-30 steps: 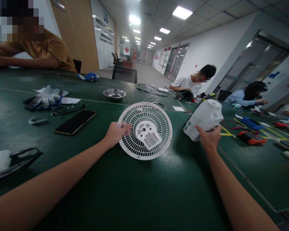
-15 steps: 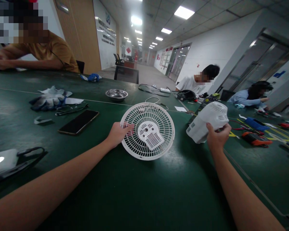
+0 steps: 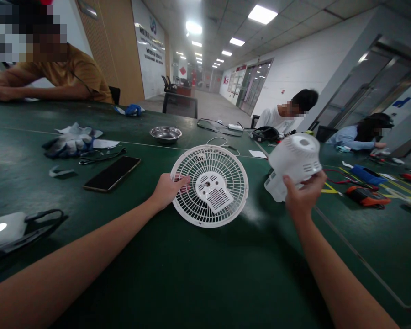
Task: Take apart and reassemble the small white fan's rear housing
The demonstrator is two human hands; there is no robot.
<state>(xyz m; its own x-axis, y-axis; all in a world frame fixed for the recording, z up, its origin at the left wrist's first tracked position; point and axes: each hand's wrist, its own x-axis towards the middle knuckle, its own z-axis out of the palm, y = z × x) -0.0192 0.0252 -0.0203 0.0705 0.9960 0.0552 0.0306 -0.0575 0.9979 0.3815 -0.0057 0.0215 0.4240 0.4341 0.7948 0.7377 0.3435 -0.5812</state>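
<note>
My left hand [image 3: 169, 189] grips the left rim of a round white fan grille [image 3: 238, 183], thumb on its bars. The grille is tilted towards me above the green table, and a vented plate [image 3: 214, 192] fills its centre. To the right, my right hand [image 3: 303, 194] is closed around a white plastic fan motor housing [image 3: 292, 157] with vent slots and a round recess at its end. The housing is held tilted, apart from the grille. Behind the grille a thin white cable [image 3: 219, 138] lies on the table.
On the left are a smartphone [image 3: 112, 173], a pair of gloves [image 3: 70, 140] and a white device [image 3: 5, 230] with a strap. A metal bowl [image 3: 166, 133] stands behind. A multimeter [image 3: 367, 196] lies right, near a blue object [image 3: 366, 174]. Other people sit around the table.
My right hand has turned the motor housing so its round end faces more towards me, and has shifted slightly left. The left hand and the grille have stayed almost still.
</note>
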